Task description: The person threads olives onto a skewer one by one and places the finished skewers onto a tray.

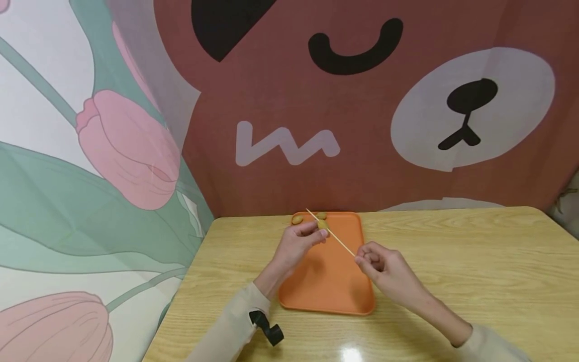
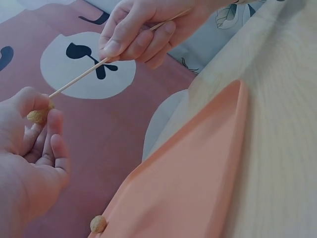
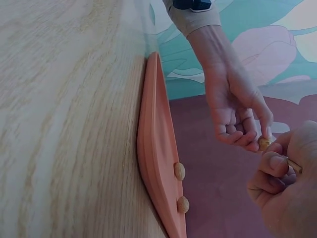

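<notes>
My left hand (image 1: 296,244) pinches a small, bumpy, yellowish-brown ball (image 2: 38,116) between thumb and fingers, above the far half of an orange tray (image 1: 334,286). A thin wooden skewer (image 1: 340,242) runs through this ball, its tip showing beyond it in the head view. My right hand (image 1: 389,269) grips the skewer lower down, its fingers curled round it near the tray's right edge. In the left wrist view the skewer's rear end sticks out behind the right hand (image 2: 148,32).
Two more brownish balls, one at the far left corner (image 1: 297,219) and another ball (image 1: 321,215) beside it, lie at the tray's far end. The tray rests on a wooden table (image 1: 475,261). A printed cloth (image 1: 362,186) with a bear hangs behind the table; a black strap (image 1: 267,327) dangles from the left sleeve.
</notes>
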### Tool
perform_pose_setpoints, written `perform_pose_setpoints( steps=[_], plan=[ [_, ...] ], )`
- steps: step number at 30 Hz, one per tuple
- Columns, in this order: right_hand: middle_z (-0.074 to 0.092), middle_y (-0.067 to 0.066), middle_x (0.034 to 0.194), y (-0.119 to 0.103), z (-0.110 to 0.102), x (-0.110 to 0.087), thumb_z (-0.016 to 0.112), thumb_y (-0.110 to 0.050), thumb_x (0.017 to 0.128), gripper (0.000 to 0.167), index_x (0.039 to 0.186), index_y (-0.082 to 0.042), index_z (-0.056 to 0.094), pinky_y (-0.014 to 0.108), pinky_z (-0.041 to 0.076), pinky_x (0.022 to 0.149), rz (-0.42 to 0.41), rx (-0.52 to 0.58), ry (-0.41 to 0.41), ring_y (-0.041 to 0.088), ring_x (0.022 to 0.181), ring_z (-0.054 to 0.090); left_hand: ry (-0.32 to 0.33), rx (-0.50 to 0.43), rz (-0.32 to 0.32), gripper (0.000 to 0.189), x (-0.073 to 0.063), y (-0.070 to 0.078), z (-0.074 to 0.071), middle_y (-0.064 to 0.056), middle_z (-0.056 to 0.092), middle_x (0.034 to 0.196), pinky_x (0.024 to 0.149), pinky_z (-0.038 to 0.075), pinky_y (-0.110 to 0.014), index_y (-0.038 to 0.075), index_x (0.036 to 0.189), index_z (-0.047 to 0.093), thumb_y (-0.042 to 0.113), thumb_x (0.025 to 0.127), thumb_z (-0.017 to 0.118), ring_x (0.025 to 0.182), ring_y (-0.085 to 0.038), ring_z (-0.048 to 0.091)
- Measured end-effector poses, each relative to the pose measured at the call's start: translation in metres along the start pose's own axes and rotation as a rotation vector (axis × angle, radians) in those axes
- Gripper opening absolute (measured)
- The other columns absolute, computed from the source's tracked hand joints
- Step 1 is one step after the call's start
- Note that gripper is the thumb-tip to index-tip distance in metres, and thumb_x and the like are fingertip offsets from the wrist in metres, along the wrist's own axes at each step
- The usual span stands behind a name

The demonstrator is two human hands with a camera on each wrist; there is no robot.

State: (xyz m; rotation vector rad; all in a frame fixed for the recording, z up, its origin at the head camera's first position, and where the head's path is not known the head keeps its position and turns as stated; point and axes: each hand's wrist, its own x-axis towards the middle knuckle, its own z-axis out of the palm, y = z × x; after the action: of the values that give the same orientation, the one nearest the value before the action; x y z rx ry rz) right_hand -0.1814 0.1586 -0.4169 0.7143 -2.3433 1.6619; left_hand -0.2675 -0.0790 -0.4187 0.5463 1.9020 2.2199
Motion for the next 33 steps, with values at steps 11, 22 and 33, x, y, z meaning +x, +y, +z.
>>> perform_pose_setpoints(
  steps=[11, 22, 33],
  plan=[
    [0.054, 0.001, 0.067, 0.007, 0.002, 0.000, 0.063, -0.007, 0.102, 0.005, 0.101, -0.012, 0.065, 0.024, 0.034, 0.042, 0.042, 0.010, 0.024, 0.005, 0.050, 0.041, 0.020, 0.160, -0.001, 0.020, -0.002, -0.010, 0.010, -0.019, 0.072, 0.096, 0.093, 0.054, -0.043, 0.006, 0.102, 0.077, 0.024, 0.094, 0.077, 0.092, -0.023, 0.069],
    [0.050, 0.002, 0.065, 0.009, 0.007, -0.003, 0.063, -0.014, 0.103, 0.008, 0.103, -0.006, 0.065, 0.026, 0.030, 0.039, 0.044, 0.099, 0.041, 0.006, 0.048, 0.036, 0.040, 0.242, 0.070, 0.020, -0.012, -0.004, 0.023, -0.006, 0.072, 0.088, 0.081, 0.056, -0.032, 0.008, 0.102, 0.079, 0.023, 0.090, 0.081, 0.084, -0.020, 0.071],
    [0.054, 0.003, 0.066, 0.007, 0.005, -0.006, 0.063, -0.013, 0.103, 0.007, 0.105, -0.007, 0.066, 0.027, 0.032, 0.038, 0.029, 0.107, 0.060, 0.007, 0.047, 0.039, -0.054, 0.276, 0.115, 0.014, -0.025, -0.007, 0.038, -0.003, 0.072, 0.086, 0.081, 0.057, -0.052, 0.013, 0.101, 0.079, 0.024, 0.094, 0.077, 0.086, -0.035, 0.071]
  ],
)
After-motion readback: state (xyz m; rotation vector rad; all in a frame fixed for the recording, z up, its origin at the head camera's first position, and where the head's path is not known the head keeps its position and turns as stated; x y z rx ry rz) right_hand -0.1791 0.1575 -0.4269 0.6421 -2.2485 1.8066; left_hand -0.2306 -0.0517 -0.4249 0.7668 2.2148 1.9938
